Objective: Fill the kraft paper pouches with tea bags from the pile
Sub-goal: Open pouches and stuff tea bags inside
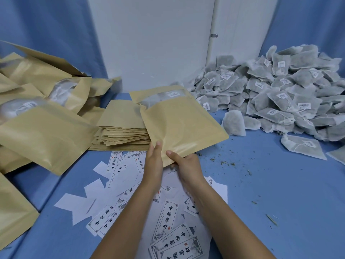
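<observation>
Pile of tea bags [276,94] heaped far right on the blue tabletop [280,184], loose crumbs [225,162] scattered in front of it. A flat stack of empty pouches [121,128] sits dead centre, filled pouches [46,131] slump on the left, and printed labels [168,219] lie strewn under my forearms. Nothing stands between me and the pile.

The pouch [183,124] is up off the tabletop, just over the stack's right edge. My left grip [154,159] pinches its near left corner, and my right grip [186,165] pinches the near bottom edge, thumb on top, fingers underneath.

Its long axis runs away from me, leaning a little left, with the open mouth at the far end and tea bags showing inside.
</observation>
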The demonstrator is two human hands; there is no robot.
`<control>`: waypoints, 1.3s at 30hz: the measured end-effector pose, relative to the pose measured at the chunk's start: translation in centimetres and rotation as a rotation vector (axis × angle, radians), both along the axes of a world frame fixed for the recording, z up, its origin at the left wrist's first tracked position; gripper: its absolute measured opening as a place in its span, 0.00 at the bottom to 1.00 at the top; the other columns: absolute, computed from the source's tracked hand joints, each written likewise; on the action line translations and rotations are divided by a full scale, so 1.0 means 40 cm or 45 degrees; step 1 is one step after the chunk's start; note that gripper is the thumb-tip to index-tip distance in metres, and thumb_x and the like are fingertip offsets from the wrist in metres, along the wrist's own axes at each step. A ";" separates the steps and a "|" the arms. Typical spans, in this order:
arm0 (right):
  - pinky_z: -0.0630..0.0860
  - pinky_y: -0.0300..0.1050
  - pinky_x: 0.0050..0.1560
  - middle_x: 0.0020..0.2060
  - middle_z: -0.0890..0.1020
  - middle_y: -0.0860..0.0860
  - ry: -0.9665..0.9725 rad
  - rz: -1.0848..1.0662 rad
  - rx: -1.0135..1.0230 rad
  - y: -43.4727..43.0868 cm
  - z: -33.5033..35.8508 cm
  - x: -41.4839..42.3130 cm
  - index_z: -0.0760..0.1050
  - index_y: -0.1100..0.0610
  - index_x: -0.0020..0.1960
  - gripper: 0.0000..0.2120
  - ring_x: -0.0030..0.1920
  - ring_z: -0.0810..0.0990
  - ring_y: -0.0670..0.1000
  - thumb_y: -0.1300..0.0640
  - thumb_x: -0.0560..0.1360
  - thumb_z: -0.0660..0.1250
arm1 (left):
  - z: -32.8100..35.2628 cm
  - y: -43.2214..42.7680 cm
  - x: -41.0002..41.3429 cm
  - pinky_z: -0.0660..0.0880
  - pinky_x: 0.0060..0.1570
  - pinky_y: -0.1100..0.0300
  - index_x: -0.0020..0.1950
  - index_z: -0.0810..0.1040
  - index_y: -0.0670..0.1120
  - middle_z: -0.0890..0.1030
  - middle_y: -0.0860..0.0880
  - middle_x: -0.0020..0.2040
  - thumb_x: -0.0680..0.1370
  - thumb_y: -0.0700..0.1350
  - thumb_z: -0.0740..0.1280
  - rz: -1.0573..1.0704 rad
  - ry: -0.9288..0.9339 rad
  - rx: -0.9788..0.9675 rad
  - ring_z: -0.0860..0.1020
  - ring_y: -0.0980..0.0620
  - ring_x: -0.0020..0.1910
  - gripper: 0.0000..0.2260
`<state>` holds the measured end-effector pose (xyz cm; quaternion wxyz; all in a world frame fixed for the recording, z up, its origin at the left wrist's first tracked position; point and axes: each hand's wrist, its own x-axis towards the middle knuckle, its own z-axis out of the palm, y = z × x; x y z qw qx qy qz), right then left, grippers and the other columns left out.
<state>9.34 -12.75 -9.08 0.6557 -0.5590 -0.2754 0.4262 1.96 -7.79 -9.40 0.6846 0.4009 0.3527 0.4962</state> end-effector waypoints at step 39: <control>0.61 0.34 0.16 0.21 0.75 0.52 0.181 -0.333 0.268 0.057 0.144 0.052 0.70 0.59 0.50 0.06 0.16 0.68 0.48 0.67 0.79 0.56 | 0.161 0.086 -0.204 0.75 0.28 0.65 0.70 0.66 0.48 0.79 0.46 0.56 0.77 0.38 0.67 -0.038 0.465 0.302 0.81 0.54 0.30 0.23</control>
